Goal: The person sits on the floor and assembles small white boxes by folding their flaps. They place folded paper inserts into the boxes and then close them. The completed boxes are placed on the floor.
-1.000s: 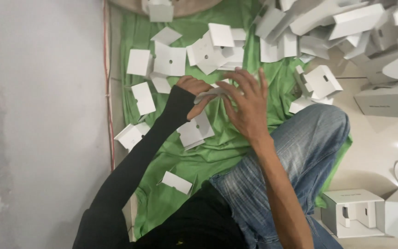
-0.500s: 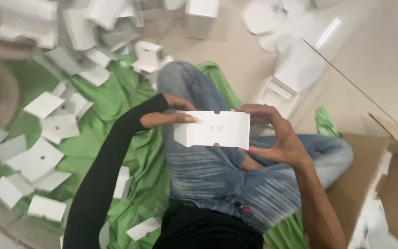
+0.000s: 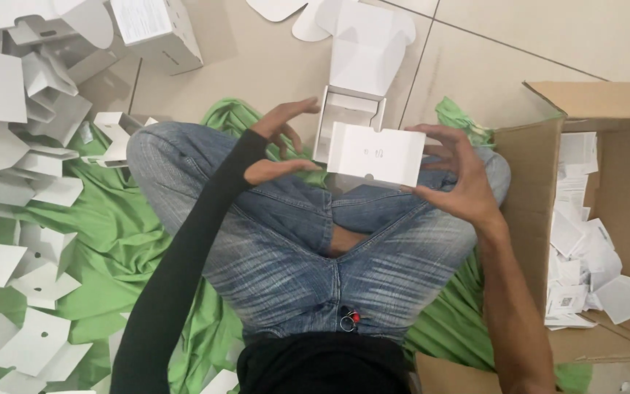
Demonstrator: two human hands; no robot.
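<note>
Crumpled green cloth [image 3: 111,241] covers the tiled floor beneath crossed legs in faded denim. A brown corrugated carton [image 3: 530,190] on the person's right holds loose white paper slips. Flat white card blanks [image 3: 34,343] litter the cloth. The right hand [image 3: 461,182] pinches a folded white card piece [image 3: 377,155] by its edge; the left hand [image 3: 278,146] hovers just beside it, fingers spread, holding nothing, above an open white box [image 3: 348,117].

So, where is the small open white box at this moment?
In the head view, the open box stands on the floor past the knees, just behind the white card that the right hand holds.
</note>
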